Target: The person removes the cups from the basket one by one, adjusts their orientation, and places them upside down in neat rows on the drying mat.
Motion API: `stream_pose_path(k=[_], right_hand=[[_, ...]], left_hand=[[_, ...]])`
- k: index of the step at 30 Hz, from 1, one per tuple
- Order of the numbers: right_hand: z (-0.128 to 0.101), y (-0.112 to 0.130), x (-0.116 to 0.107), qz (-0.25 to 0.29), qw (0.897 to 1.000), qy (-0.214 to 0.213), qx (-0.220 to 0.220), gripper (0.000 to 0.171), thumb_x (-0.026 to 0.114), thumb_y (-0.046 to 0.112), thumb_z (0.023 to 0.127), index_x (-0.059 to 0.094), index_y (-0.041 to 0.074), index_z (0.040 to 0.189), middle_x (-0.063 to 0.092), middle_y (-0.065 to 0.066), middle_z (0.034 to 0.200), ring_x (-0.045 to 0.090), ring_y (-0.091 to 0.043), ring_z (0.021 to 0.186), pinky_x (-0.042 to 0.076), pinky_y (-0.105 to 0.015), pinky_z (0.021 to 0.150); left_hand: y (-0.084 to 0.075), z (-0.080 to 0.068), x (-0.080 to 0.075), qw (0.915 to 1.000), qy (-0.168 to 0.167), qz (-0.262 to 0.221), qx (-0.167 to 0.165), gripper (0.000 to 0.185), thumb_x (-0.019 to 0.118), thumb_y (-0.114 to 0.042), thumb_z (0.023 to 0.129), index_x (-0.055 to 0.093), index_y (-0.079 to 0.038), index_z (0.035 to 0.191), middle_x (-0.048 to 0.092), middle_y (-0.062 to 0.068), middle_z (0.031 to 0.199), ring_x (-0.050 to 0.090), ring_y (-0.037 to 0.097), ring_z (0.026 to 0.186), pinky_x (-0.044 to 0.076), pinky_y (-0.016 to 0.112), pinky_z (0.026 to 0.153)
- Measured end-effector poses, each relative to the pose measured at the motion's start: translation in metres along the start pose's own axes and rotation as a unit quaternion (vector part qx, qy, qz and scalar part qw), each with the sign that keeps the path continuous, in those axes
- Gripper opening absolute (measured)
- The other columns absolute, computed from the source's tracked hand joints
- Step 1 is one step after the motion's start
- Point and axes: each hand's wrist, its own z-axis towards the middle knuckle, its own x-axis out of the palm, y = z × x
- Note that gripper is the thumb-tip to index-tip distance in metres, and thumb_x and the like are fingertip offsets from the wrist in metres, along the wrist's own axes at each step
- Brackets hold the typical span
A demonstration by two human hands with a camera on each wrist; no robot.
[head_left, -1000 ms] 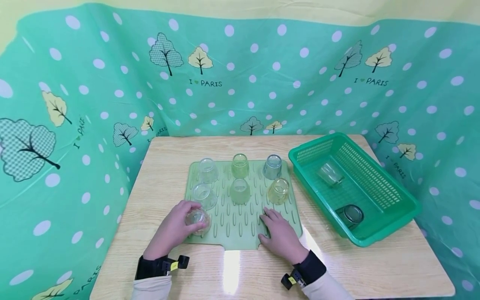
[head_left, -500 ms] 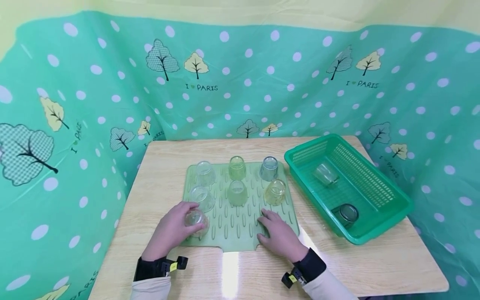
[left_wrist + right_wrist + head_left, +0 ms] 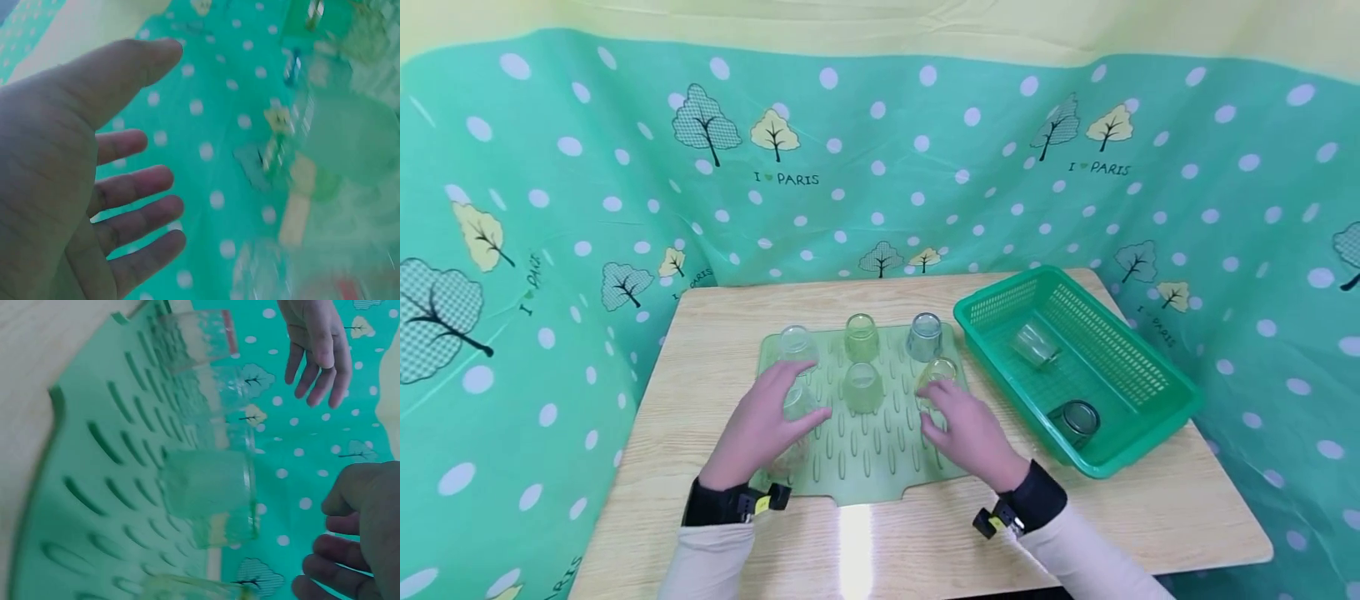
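Observation:
My left hand [image 3: 763, 425] hovers with spread fingers over the left side of the green drying mat [image 3: 880, 467], holding nothing. Beneath it stands a pink-tinted glass [image 3: 197, 340], upside down. A clear glass [image 3: 797, 402] behind it is partly hidden by the fingers. My right hand [image 3: 973, 429], fingers loosely bent and empty, is raised over the mat's right side, fingertips overlapping a yellow glass [image 3: 938, 373] in the head view. A pale green glass [image 3: 862, 387] stands mid-mat. Along the back are a clear glass [image 3: 797, 343], a yellow-green glass [image 3: 861, 336] and a blue-grey glass [image 3: 924, 337].
A green plastic basket [image 3: 1120, 462] stands at an angle on the right of the wooden table [image 3: 700, 350]. Inside lie a clear glass [image 3: 1036, 344] and a dark glass [image 3: 1077, 421]. A dotted teal cloth [image 3: 880, 200] encloses the table's back and sides.
My left hand has let go of the pink-tinted glass and lifted up and away from it. My right hand has risen off the mat. The head view has shifted slightly.

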Motion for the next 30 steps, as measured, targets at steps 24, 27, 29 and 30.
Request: stream_pose_path(k=[24,27,29,30], right_hand=[[0.023,-0.197,-0.069,-0.099,0.921,0.238,0.291,0.069,0.068,0.027,0.098,0.040,-0.021,0.139,0.051,-0.045,0.129,0.056,-0.057,0.115,0.053,-0.065,0.089],[0.023,-0.207,-0.067,-0.093,0.922,0.229,0.297,0.063,0.066,0.018,0.099,0.037,-0.022,0.140,0.055,-0.044,0.123,0.060,-0.056,0.110,0.055,-0.063,0.086],[0.025,-0.210,-0.067,-0.081,0.920,0.229,0.306,0.065,0.063,0.015,0.100,0.032,-0.021,0.144,0.056,-0.044,0.124,0.060,-0.056,0.110,0.055,-0.063,0.087],[0.026,-0.211,-0.067,-0.072,0.919,0.230,0.312,0.066,0.062,0.015,0.101,0.031,-0.020,0.147,0.055,-0.045,0.126,0.060,-0.057,0.111,0.054,-0.064,0.088]], left_hand=[[-0.056,-0.002,0.085,0.9801,0.131,0.045,0.142,0.043,0.080,-0.031,0.089,0.067,-0.016,0.128,0.066,0.000,0.124,0.062,0.016,0.116,0.055,0.031,0.099],[-0.052,-0.016,0.104,0.9731,0.163,0.054,0.153,0.047,0.084,-0.025,0.084,0.068,-0.016,0.127,0.065,-0.002,0.121,0.061,0.014,0.113,0.055,0.029,0.098],[-0.049,-0.021,0.112,0.9710,0.168,0.065,0.156,0.054,0.086,-0.022,0.079,0.067,-0.016,0.129,0.063,-0.001,0.124,0.060,0.016,0.116,0.053,0.031,0.101],[-0.048,-0.023,0.114,0.9698,0.171,0.072,0.158,0.058,0.087,-0.021,0.077,0.067,-0.016,0.131,0.063,0.001,0.128,0.059,0.018,0.120,0.052,0.034,0.105]])
